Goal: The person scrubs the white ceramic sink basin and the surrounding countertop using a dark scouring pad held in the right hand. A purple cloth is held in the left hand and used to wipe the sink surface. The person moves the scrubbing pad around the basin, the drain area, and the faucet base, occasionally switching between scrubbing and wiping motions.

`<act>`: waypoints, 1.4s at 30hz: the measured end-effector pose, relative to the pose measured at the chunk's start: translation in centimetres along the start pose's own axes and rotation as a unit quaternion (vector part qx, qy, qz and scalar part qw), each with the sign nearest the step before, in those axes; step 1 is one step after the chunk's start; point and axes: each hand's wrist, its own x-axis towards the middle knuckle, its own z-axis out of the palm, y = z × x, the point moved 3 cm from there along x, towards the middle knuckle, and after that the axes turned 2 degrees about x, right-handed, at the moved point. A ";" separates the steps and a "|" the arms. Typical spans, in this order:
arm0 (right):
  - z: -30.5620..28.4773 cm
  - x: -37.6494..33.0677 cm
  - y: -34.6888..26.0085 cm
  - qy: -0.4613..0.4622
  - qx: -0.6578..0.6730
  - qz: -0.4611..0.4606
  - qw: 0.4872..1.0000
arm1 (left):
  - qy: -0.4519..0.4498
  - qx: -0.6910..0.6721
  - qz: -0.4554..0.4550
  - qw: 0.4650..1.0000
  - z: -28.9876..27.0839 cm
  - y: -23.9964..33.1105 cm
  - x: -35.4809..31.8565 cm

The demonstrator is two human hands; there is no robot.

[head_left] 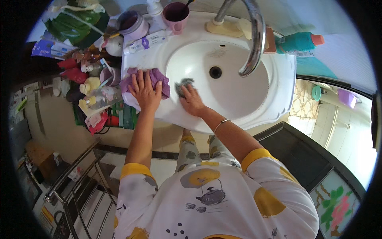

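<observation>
My left hand [147, 90] lies flat with its fingers spread on a crumpled purple cloth [163, 80] at the left edge of the white washbasin [262, 113]. To its right, my right hand [192, 100] presses a dark grey scouring pad [184, 85] against the basin's left inner slope. The fingertips are slightly blurred, and part of the pad is hidden beneath them. A black drain hole [215, 72] shows at the bottom of the bowl, to the right of the pad.
A curved chrome faucet [258, 44] arches over the basin. Behind the cloth are a toothpaste tube [145, 43], pink cups [175, 18] and a pump bottle [155, 12]. A teal bottle [296, 42] lies at the back right. Bottles crowd a left shelf; a metal railing [75, 183] stands lower left.
</observation>
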 end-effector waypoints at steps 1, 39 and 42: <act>-0.3 0.4 -2.1 -0.039 0.069 -0.007 0.997 | 0.011 -0.001 0.004 1.000 -0.2 0.2 0.0; -6.2 -10.3 4.8 -0.079 -0.148 0.049 0.985 | 0.044 0.051 -0.018 0.998 0.4 -0.2 -0.1; -0.1 -4.1 -3.9 0.048 0.060 -0.084 0.994 | 0.035 0.050 -0.016 0.998 0.8 0.0 0.2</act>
